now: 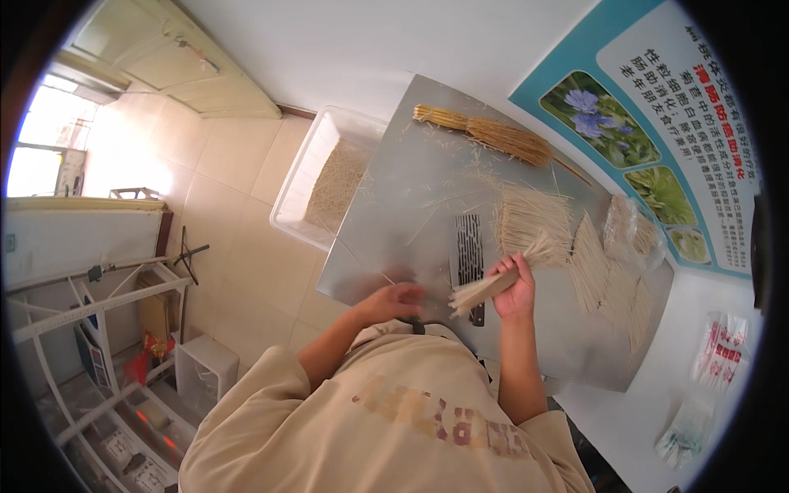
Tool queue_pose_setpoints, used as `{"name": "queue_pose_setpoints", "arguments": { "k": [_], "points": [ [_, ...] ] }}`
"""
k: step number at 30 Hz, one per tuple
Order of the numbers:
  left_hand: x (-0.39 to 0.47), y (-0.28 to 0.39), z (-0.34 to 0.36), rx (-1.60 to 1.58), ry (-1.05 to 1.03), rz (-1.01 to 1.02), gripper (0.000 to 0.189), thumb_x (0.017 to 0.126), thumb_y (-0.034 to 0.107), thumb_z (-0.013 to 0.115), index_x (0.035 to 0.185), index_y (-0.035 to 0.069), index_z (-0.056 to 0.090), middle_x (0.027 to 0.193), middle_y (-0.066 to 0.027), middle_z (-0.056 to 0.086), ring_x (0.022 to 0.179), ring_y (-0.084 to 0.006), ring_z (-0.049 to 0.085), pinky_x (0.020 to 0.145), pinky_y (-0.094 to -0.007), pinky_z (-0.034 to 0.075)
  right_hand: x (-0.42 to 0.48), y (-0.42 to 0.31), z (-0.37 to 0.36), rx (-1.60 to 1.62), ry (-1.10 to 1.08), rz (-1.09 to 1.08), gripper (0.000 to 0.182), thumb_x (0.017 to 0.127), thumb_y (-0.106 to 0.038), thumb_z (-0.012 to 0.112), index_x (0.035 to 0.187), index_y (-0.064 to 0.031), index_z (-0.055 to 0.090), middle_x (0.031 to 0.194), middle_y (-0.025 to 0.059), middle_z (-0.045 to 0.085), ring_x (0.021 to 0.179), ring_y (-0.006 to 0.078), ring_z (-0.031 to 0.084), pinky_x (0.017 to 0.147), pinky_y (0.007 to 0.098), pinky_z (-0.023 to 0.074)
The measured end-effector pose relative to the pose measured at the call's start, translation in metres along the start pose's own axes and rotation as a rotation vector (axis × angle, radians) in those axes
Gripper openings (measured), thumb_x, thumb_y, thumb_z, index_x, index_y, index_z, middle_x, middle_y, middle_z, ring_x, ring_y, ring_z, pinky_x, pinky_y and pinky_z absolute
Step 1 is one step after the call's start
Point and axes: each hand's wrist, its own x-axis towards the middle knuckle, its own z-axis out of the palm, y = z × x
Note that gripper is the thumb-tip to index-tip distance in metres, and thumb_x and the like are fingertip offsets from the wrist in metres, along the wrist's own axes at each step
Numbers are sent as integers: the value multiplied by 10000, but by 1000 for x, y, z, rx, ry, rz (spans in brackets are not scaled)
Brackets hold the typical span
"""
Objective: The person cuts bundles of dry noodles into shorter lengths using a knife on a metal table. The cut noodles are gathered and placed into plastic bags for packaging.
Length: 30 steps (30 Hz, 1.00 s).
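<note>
My right hand [515,286] grips a bundle of dried noodle sticks [478,294] above the near part of a metal table [400,203]. Below that bundle lies a cleaver with a perforated-looking patterned blade [468,246], its dark handle [478,315] towards me. My left hand [397,302], fingers apart and slightly curled, is over the table's near left edge and holds nothing visible. Beyond my right hand is a pile of noodle sticks [533,215]. More sticks [588,265] lie fanned out to its right, beside a clear plastic bag [633,231] with sticks in it.
A straw hand broom [493,135] lies along the table's far side among scattered broken pieces. Left of the table, a white plastic tub [286,203] holds short noodle pieces [336,179]. A poster [555,68] covers the wall at right. Metal shelving [98,308] stands at far left.
</note>
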Motion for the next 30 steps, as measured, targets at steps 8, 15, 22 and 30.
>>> {"name": "queue_pose_setpoints", "arguments": {
  "k": [8,15,22,30],
  "points": [
    [-23,-64,-128,461,1076,-159,505,888,329,700,1278,25,598,1349,-197,593,1213,-357,580,1006,-438,467,-36,21,-20,-143,-118,323,198,951,-232,693,839,-139,559,727,-19,484,713,160,513,738,362,478],
    [18,1,-80,845,898,278,736,880,319,738,1437,-50,428,1485,-277,440,1406,-409,403,1166,-476,334,-31,-26,-2,-157,-113,6,182,978,-242,662,870,-131,567,766,-5,531,745,166,537,765,387,511],
    [62,89,82,-675,134,-29,669,1040,550,376,1405,-2,473,1442,-201,508,1352,-368,466,1108,-487,393,-32,-29,17,-85,24,-189,157,960,-228,679,901,-116,586,768,13,541,755,191,546,804,399,507],
    [108,108,154,-1153,36,-151,623,1041,540,304,1288,18,538,1326,-154,585,1210,-322,564,1055,-488,436,-35,-52,-18,97,-76,-281,170,922,-181,726,899,-116,571,768,9,516,762,179,518,826,384,486]
  ]
}}
